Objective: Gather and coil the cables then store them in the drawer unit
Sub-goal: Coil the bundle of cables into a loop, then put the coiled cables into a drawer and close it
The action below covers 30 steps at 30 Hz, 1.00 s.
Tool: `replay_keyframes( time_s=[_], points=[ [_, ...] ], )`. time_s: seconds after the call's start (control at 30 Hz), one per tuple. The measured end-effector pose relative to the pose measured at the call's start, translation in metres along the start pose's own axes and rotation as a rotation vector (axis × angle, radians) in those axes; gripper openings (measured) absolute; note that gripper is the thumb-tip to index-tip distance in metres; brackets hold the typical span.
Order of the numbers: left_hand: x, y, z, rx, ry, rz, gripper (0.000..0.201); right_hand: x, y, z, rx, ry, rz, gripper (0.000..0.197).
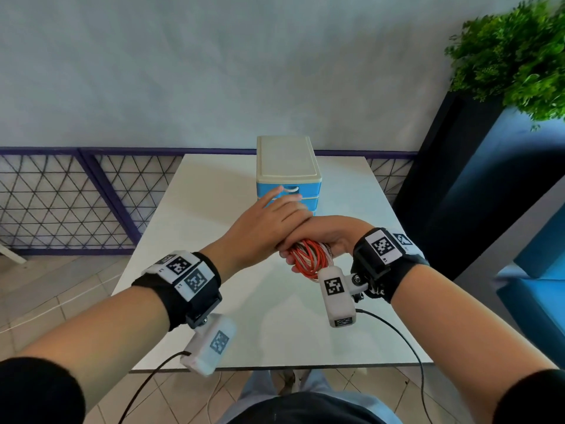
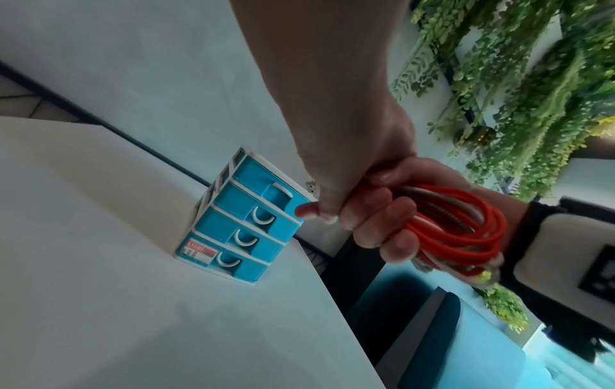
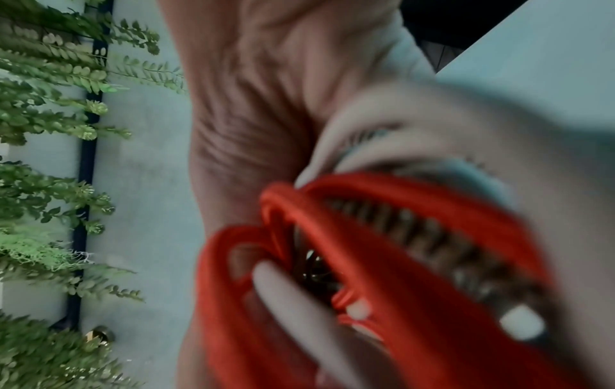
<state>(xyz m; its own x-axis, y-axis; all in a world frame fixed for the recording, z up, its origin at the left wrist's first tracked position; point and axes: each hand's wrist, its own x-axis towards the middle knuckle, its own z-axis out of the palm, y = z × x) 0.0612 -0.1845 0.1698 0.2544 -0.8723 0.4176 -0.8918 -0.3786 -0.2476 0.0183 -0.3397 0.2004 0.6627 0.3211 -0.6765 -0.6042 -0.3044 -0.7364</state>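
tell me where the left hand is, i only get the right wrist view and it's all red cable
Observer: The left hand reaches, fingers extended, to the drawer unit's upper front.
Operator: is the bundle over the table
Observer: Yes, the right hand grips the coiled cables above the white table, before the unit.
Operator: how many drawers
Observer: Four blue ones, in the left wrist view.

A white table [image 1: 214,191] stood against a pale wall [image 1: 183,71] with a purple mesh fence [image 1: 61,203] along it. Leafy plant [image 1: 513,53] sat off right on a dark stand [image 1: 443,166], tile floor [image 1: 61,286] below.
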Motion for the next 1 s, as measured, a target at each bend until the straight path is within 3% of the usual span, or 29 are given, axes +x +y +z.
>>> replay_keyframes(
  time_s=[0.17,0.23,0.33,0.43,0.5,0.53,0.6,0.7,0.83,1.0],
  points=[
    [0.004,0.005,0.002,-0.176,-0.060,-0.048,0.026,-0.003,0.001,0.000,-0.039,-0.037,0.040,0.010],
    [0.004,0.006,0.007,-0.156,-0.092,-0.080,0.021,0.000,0.000,-0.005,-0.144,0.003,-0.005,0.020],
    [0.005,0.004,0.013,-0.109,-0.216,-0.191,0.026,0.003,0.000,-0.004,-0.624,0.325,-0.117,0.059],
    [0.004,-0.004,0.019,-0.089,-0.335,-0.342,0.035,0.006,0.015,0.016,-1.134,0.692,-0.123,0.100],
    [0.002,-0.007,0.021,-0.138,-0.344,-0.381,0.028,0.014,0.033,0.029,-1.382,0.830,-0.096,0.110],
    [0.001,-0.008,0.022,-0.185,-0.356,-0.396,0.025,0.022,0.041,0.027,-1.420,0.902,-0.119,0.104],
    [-0.003,-0.007,0.022,-0.284,-0.404,-0.436,0.022,0.033,0.048,0.019,-1.363,0.965,-0.201,0.072],
    [-0.003,-0.010,0.024,-0.369,-0.441,-0.464,0.019,0.041,0.047,0.007,-1.270,0.866,-0.307,0.034],
    [0.006,-0.021,0.030,-0.444,-0.496,-0.521,0.019,0.046,0.038,-0.011,-1.270,0.769,-0.291,0.029],
    [0.020,-0.033,0.030,-0.676,-0.736,-0.545,0.024,0.046,0.029,-0.032,-1.351,0.607,-0.299,0.028]
  ],
)
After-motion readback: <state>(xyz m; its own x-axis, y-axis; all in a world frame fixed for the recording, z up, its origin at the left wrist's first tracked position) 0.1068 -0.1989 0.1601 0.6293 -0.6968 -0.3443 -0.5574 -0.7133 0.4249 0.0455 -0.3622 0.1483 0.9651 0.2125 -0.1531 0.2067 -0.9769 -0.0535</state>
